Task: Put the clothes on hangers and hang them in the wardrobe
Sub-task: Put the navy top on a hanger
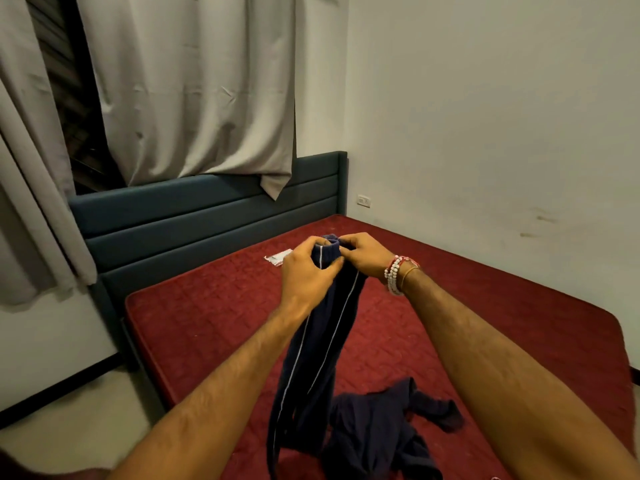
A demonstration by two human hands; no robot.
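Note:
I hold up a pair of navy trousers (318, 341) with thin white side stripes over the red mattress (214, 323). My left hand (306, 271) grips the top end of the trousers from the left. From the right, my right hand (363, 256), with bead bracelets at the wrist, pinches the same end. The trousers hang straight down, and their lower part reaches the bed. A second dark navy garment (388, 431) lies crumpled on the mattress near its front. No hanger and no wardrobe are in view.
A dark blue padded headboard (207, 216) stands behind the bed, with grey curtains (194, 91) above it. A small white packet (277, 256) lies on the mattress beyond my hands. A white wall with a socket (364, 201) runs along the right. Floor shows at the left.

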